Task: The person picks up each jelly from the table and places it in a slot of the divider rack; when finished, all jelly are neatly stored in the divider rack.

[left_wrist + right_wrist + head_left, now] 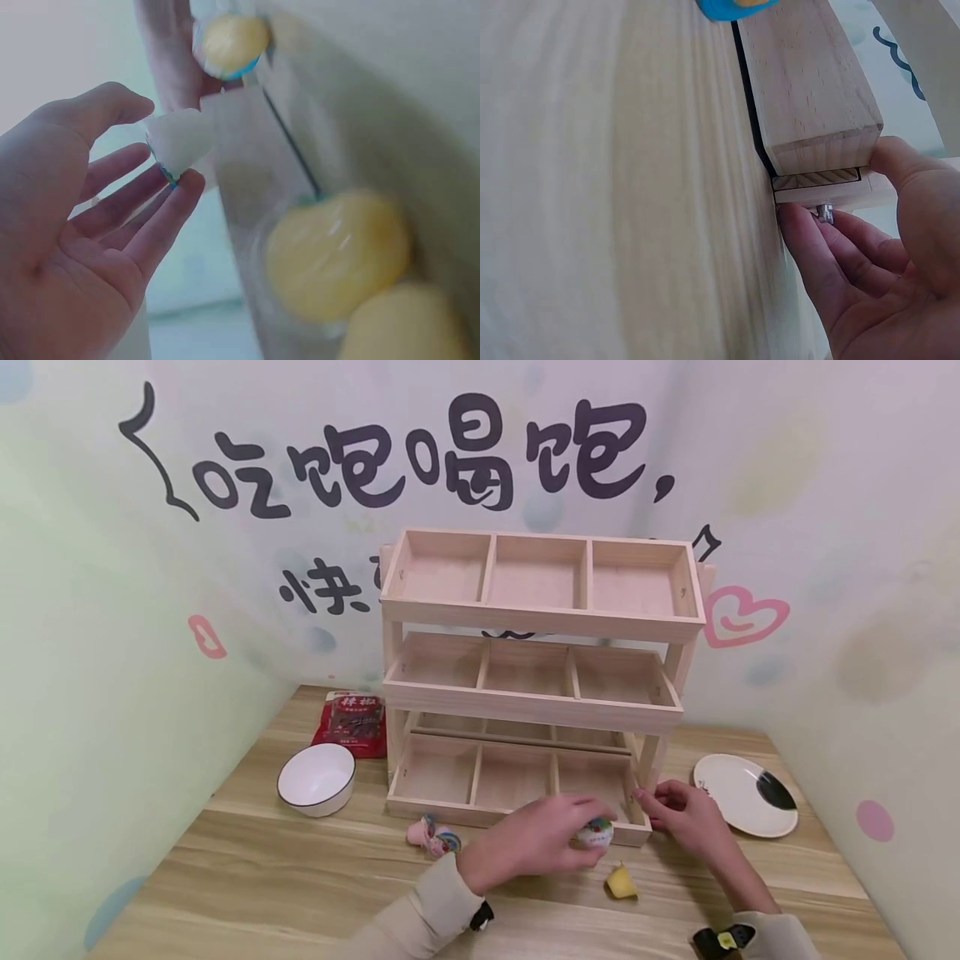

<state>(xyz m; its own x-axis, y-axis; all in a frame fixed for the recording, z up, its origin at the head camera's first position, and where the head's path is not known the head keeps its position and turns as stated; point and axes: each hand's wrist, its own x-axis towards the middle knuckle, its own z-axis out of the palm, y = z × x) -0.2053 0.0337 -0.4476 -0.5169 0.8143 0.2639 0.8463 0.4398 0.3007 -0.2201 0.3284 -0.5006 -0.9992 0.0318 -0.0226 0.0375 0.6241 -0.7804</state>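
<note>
My left hand (536, 839) pinches a small white jelly cup (597, 833) with a printed lid, just in front of the bottom tray's right compartment. In the left wrist view, the thumb and fingertips hold this white cup (180, 139) by its sides. My right hand (690, 814) grips the right end of the wooden rack's bottom tray (442, 811). Up close in the right wrist view, its thumb and fingers (806, 247) clasp the tray's end board around a metal bolt (825, 214). A yellow jelly cup (621, 882) lies on the table between my forearms.
Two more small cups (431, 835) lie before the rack's left half. A white bowl (317, 779) and a red packet (352, 724) are left of the rack. On its right lies an oval plate (742, 795). The upper trays (536, 614) overhang the bottom one.
</note>
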